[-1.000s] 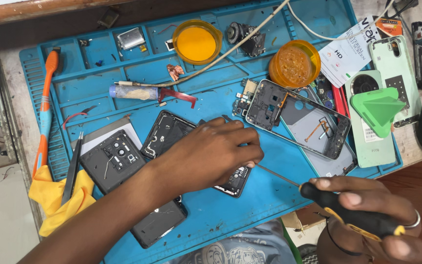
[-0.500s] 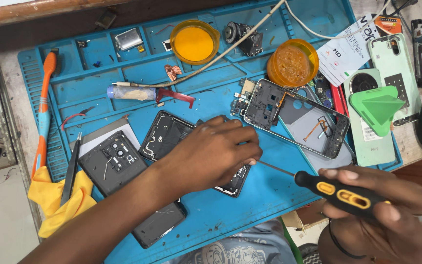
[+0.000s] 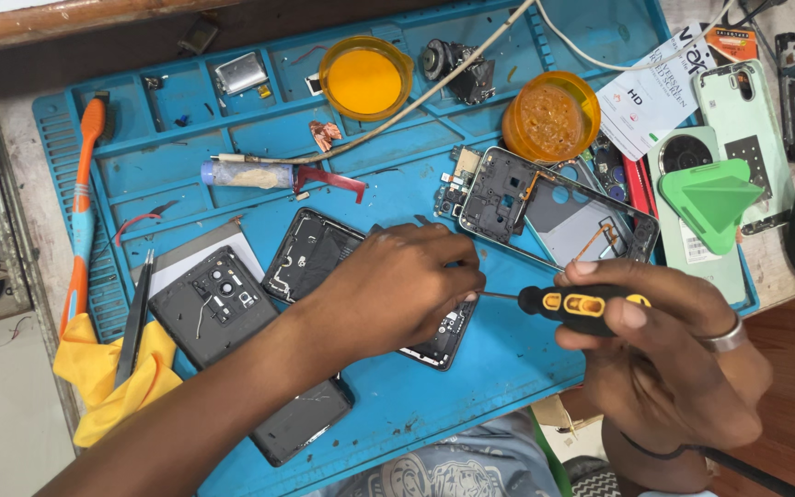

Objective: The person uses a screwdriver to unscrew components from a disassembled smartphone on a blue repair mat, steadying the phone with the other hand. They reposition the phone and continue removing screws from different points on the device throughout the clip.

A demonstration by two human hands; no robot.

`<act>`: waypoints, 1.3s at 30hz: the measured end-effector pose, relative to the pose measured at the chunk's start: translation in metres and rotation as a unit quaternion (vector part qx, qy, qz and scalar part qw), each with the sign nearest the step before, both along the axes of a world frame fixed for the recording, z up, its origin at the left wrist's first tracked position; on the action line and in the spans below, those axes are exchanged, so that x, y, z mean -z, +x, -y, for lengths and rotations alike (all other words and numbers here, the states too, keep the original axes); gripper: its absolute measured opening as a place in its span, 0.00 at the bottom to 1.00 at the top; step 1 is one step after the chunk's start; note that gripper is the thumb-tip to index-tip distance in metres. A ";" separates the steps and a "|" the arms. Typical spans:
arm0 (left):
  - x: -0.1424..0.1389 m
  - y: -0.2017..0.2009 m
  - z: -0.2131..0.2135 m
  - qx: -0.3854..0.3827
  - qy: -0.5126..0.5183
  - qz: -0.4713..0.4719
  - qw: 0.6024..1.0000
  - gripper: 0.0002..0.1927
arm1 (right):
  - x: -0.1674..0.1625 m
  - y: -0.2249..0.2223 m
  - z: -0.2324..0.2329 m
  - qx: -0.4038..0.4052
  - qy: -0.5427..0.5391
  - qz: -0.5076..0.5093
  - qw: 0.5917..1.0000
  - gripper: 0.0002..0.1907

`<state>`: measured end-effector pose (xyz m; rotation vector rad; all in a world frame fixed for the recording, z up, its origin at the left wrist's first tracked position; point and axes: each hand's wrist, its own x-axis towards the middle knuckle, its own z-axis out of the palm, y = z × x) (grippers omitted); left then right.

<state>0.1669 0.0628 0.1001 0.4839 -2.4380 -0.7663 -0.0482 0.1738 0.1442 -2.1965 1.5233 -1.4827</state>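
Note:
My left hand [image 3: 397, 290] presses down on an opened black phone [image 3: 310, 248] that lies on the blue repair mat [image 3: 508, 368]; the fingers cover the phone's right half. A black-and-yellow screwdriver [image 3: 581, 302] is gripped in my right hand [image 3: 664, 354], held nearly level. Its thin shaft points left and its tip meets the phone just under my left fingertips. A ring is on one right finger.
Another black phone body [image 3: 213, 304] lies left, beside tweezers [image 3: 135, 317] and a yellow cloth [image 3: 108, 382]. A grey phone frame [image 3: 568, 207], two orange cups [image 3: 365, 78] [image 3: 549, 115], a green wedge [image 3: 710, 198] and an orange-handled brush [image 3: 80, 207] surround the work.
My right hand has risen and moved left with the screwdriver, turning it from slanted to nearly level; its tip now reaches the phone at my left fingertips. The left hand stays put.

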 end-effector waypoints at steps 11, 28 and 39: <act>-0.003 0.001 0.006 0.012 -0.035 0.030 0.999 0.16 | -0.009 0.010 0.008 -0.001 0.009 -0.014 1.000 0.19; 0.003 0.003 0.004 0.013 -0.041 0.031 0.999 0.14 | 0.007 0.001 0.002 -0.013 -0.016 -0.026 0.999 0.23; 0.002 0.002 0.004 0.013 -0.046 0.033 0.998 0.15 | 0.009 -0.004 0.002 -0.027 -0.025 -0.031 0.999 0.24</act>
